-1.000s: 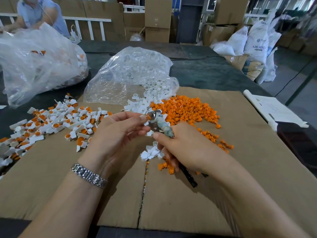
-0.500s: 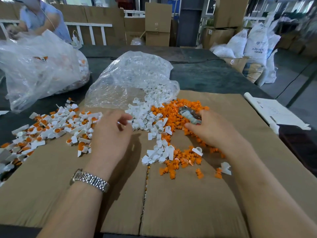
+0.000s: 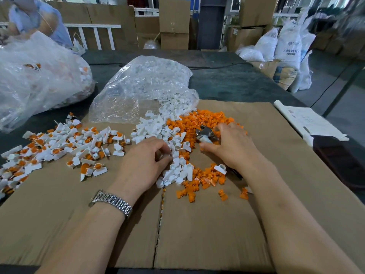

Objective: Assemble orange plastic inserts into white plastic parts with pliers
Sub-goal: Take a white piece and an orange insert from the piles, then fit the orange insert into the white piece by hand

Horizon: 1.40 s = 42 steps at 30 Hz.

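Loose white plastic parts lie in a heap on the cardboard, spilling from a clear bag. Orange inserts are piled to their right, with more orange inserts nearer me. My left hand reaches into the white parts, its fingertips pinching at one. My right hand holds the pliers, whose metal jaws poke out at the edge of the orange pile; the handles are hidden under my palm. Assembled white-and-orange pieces spread over the left.
The cardboard sheet covers the dark table in front of me. A big clear bag of finished pieces sits at the far left, with another person behind it. Papers lie at the right edge. Boxes and sacks stand beyond the table.
Both hands moved apart and down from a raised position: the left went to the white parts, the right carried the pliers over to the orange pile.
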Each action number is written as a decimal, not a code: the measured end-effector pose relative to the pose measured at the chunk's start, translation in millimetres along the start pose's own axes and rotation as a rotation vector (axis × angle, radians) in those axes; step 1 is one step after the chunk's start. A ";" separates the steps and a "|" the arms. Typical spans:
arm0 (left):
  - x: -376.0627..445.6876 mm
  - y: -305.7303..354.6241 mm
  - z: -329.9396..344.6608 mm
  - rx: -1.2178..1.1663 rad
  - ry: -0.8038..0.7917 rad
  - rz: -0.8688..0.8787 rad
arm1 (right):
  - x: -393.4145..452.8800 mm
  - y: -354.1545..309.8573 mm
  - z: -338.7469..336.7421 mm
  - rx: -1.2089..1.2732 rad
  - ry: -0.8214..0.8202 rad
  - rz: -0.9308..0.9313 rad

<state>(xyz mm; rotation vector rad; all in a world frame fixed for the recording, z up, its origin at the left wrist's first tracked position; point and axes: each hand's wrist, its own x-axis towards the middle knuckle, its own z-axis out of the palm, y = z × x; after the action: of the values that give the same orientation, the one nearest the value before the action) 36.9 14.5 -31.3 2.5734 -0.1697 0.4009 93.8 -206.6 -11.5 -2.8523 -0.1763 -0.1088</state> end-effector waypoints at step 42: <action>-3.2 6.9 -23.4 -1.612 -0.273 -0.443 | -26.9 -31.9 -10.9 0.942 -0.026 -0.297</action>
<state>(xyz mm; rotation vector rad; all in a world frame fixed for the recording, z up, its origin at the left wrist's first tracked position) 26.7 20.8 -9.9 0.9874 0.0154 -0.2363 62.4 -182.2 5.2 -1.8771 -0.5023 -0.0314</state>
